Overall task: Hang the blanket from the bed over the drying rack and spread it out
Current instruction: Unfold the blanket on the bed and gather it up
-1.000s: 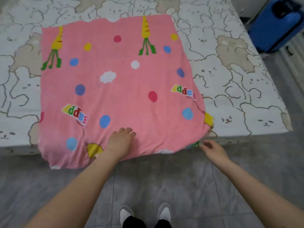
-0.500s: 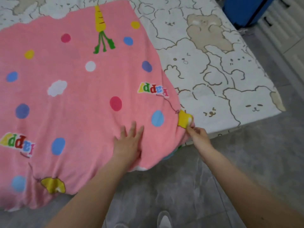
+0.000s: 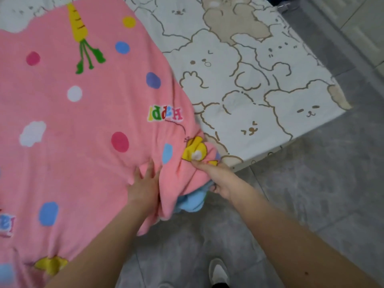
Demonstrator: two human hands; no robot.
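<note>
A pink blanket [image 3: 83, 125] printed with dots, carrots and "Happy" lettering lies spread over the bed [image 3: 259, 96], its near edge hanging over the side. My right hand [image 3: 218, 179] is closed on the blanket's near right corner by a yellow print, and the cloth bunches there with a blue underside showing. My left hand [image 3: 143, 181] rests flat on the blanket just left of that corner, fingers apart. No drying rack is in view.
The bed carries a white sheet with outlined bears and rabbits. Grey tiled floor [image 3: 311, 194] runs along the bed's near and right sides. My shoe [image 3: 218, 273] shows at the bottom. A pale wall or cabinet [image 3: 365, 23] stands at the top right.
My right hand has taken hold of the blanket's right corner and gathered it, showing the blue underside. My left hand stays flat on the cloth. The view has shifted right and closer.
</note>
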